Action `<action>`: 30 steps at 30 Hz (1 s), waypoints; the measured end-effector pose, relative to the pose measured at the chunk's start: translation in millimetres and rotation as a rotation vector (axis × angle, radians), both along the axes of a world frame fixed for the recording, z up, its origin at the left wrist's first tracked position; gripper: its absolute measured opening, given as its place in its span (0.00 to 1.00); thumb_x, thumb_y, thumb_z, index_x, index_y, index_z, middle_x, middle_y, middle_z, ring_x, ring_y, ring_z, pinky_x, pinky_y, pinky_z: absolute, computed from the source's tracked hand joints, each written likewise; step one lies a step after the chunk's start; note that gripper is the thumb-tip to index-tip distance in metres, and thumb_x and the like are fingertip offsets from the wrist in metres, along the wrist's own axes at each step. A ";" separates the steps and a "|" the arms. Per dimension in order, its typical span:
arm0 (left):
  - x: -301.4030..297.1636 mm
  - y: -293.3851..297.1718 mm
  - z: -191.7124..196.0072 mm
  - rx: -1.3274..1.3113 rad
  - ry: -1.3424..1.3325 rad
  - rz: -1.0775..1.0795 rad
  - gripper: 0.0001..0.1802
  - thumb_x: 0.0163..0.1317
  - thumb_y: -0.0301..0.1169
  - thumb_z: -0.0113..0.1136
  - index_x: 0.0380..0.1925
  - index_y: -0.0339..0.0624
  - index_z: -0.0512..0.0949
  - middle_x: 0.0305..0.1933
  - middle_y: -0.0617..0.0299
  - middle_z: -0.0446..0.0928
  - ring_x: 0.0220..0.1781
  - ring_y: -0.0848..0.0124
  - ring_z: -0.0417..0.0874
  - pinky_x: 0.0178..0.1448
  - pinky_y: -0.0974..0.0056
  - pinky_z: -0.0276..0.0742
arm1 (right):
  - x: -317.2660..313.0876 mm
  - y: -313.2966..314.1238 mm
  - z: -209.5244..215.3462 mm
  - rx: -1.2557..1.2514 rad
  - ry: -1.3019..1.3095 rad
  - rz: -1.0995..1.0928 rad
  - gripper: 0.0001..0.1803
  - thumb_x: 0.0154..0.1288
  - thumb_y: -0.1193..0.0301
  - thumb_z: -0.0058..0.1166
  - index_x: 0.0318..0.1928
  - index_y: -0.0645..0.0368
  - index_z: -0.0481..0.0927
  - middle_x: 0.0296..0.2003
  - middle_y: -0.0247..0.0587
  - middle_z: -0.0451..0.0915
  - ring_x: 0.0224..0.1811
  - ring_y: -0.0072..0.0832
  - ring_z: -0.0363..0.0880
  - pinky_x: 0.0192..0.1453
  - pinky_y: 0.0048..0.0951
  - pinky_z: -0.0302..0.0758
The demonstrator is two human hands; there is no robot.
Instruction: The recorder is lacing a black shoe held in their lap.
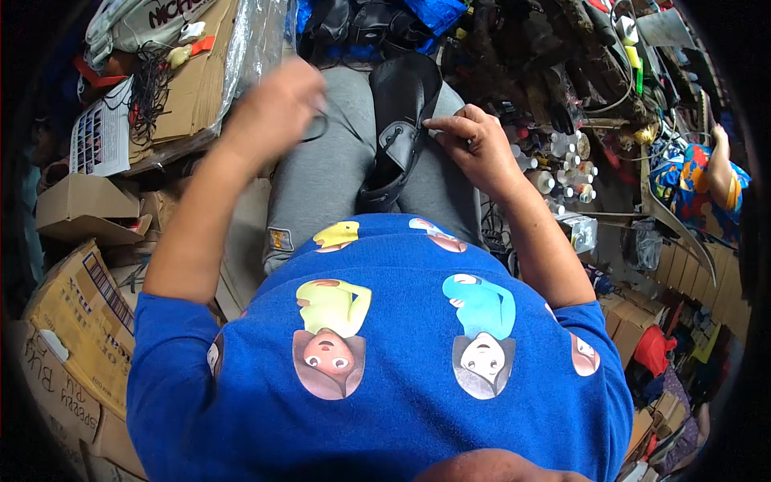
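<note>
A long, looped black leather piece [404,88] lies across my lap, between my thighs. On it sits a grey patch [397,143] with dark eyelets, and its lower end curves round near my shirt hem. My right hand [475,145] is at its right edge, index finger and thumb pinched there. My left hand [277,108] is raised over my left thigh, blurred by motion, its fingers closed. A thin black cord [320,127] loops below that hand, and a strand runs over the grey trousers toward the leather.
Black bags or shoes [365,22] lie beyond my knees. To the left are cardboard sheets [189,96] under plastic, and boxes [84,201]. Several small bottles [566,165] stand on the right, with a curved metal blade [683,225] near them. Another person's arm [720,165] shows at far right.
</note>
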State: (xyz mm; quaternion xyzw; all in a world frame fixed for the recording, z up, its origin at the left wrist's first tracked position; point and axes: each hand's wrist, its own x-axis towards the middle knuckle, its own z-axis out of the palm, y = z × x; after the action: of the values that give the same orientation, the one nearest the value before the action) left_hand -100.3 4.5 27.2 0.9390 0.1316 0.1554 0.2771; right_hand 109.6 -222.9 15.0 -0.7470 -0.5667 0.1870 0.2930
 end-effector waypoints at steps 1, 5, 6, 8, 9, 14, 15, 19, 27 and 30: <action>4.0 17.0 3.8 0.043 -0.089 0.177 0.05 0.58 0.26 0.53 0.34 0.40 0.76 0.39 0.51 0.75 0.42 0.53 0.77 0.48 0.57 0.73 | -2.1 -1.8 0.2 0.000 0.005 -0.014 0.14 0.53 0.75 0.60 0.41 0.45 0.85 0.28 0.38 0.74 0.33 0.35 0.74 0.43 0.35 0.69; -10.3 64.0 14.9 0.430 0.054 0.405 0.11 0.56 0.20 0.49 0.37 0.40 0.76 0.43 0.50 0.74 0.45 0.50 0.76 0.52 0.55 0.73 | -12.3 -7.1 2.4 0.020 -0.135 -0.016 0.16 0.54 0.74 0.58 0.44 0.44 0.83 0.29 0.36 0.74 0.36 0.33 0.74 0.51 0.38 0.64; -9.0 55.0 12.3 0.431 0.055 0.397 0.11 0.56 0.20 0.49 0.37 0.40 0.76 0.43 0.50 0.74 0.45 0.50 0.76 0.52 0.55 0.73 | -14.4 -8.4 1.9 0.025 -0.196 -0.023 0.16 0.55 0.74 0.57 0.45 0.44 0.83 0.29 0.35 0.74 0.37 0.33 0.75 0.53 0.39 0.62; -9.5 17.6 11.3 0.067 0.012 0.213 0.18 0.53 0.14 0.43 0.40 0.40 0.78 0.44 0.50 0.72 0.45 0.54 0.75 0.53 0.59 0.71 | -19.6 -10.2 2.4 0.011 -0.235 -0.038 0.16 0.55 0.73 0.57 0.45 0.45 0.82 0.29 0.35 0.74 0.38 0.33 0.75 0.53 0.40 0.63; -7.3 -1.8 15.4 0.063 0.012 0.203 0.18 0.53 0.14 0.43 0.40 0.40 0.78 0.44 0.50 0.72 0.45 0.54 0.75 0.53 0.59 0.71 | -22.1 -12.1 2.6 -0.010 -0.280 -0.048 0.16 0.55 0.73 0.57 0.45 0.45 0.82 0.29 0.35 0.74 0.39 0.32 0.75 0.53 0.40 0.63; 7.1 -52.5 0.8 -0.053 0.110 0.024 0.12 0.53 0.21 0.57 0.36 0.46 0.82 0.35 0.58 0.74 0.43 0.60 0.75 0.48 0.59 0.69 | -29.1 -13.7 3.9 0.042 -0.334 -0.043 0.18 0.55 0.75 0.57 0.47 0.46 0.82 0.29 0.35 0.73 0.36 0.32 0.73 0.50 0.35 0.62; 12.9 -54.2 -4.0 -0.052 0.109 0.028 0.12 0.53 0.21 0.57 0.36 0.46 0.82 0.35 0.58 0.74 0.43 0.60 0.75 0.48 0.59 0.69 | -27.2 -12.7 3.2 0.040 -0.311 -0.041 0.19 0.54 0.75 0.57 0.48 0.45 0.82 0.29 0.35 0.73 0.36 0.32 0.73 0.50 0.35 0.62; 37.5 -50.4 -18.7 0.114 -0.018 -0.010 0.10 0.50 0.27 0.64 0.35 0.52 0.84 0.30 0.63 0.72 0.40 0.65 0.75 0.47 0.58 0.66 | -13.9 -10.7 3.3 -0.063 -0.154 -0.030 0.18 0.55 0.73 0.56 0.47 0.42 0.82 0.29 0.35 0.74 0.40 0.33 0.74 0.52 0.39 0.62; 53.4 -40.0 -32.5 -0.028 -0.047 -0.118 0.13 0.48 0.26 0.66 0.34 0.56 0.85 0.27 0.66 0.72 0.37 0.67 0.74 0.45 0.62 0.68 | 11.7 -5.2 -3.3 -0.116 0.126 -0.014 0.21 0.53 0.78 0.55 0.45 0.38 0.84 0.33 0.37 0.77 0.41 0.33 0.75 0.50 0.34 0.70; 53.6 -38.2 -33.1 -0.084 -0.028 -0.128 0.13 0.48 0.26 0.65 0.34 0.57 0.86 0.28 0.67 0.72 0.38 0.68 0.74 0.46 0.62 0.67 | 14.4 -1.7 -2.1 -0.143 0.139 -0.003 0.20 0.55 0.80 0.54 0.45 0.43 0.84 0.34 0.37 0.76 0.40 0.30 0.74 0.49 0.30 0.72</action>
State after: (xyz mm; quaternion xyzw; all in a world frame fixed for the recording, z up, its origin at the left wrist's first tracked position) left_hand -46.7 -33.7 -5.9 0.9308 0.0740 0.1446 0.3275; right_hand 123.9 -224.6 12.9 -0.7521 -0.5290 0.2780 0.2780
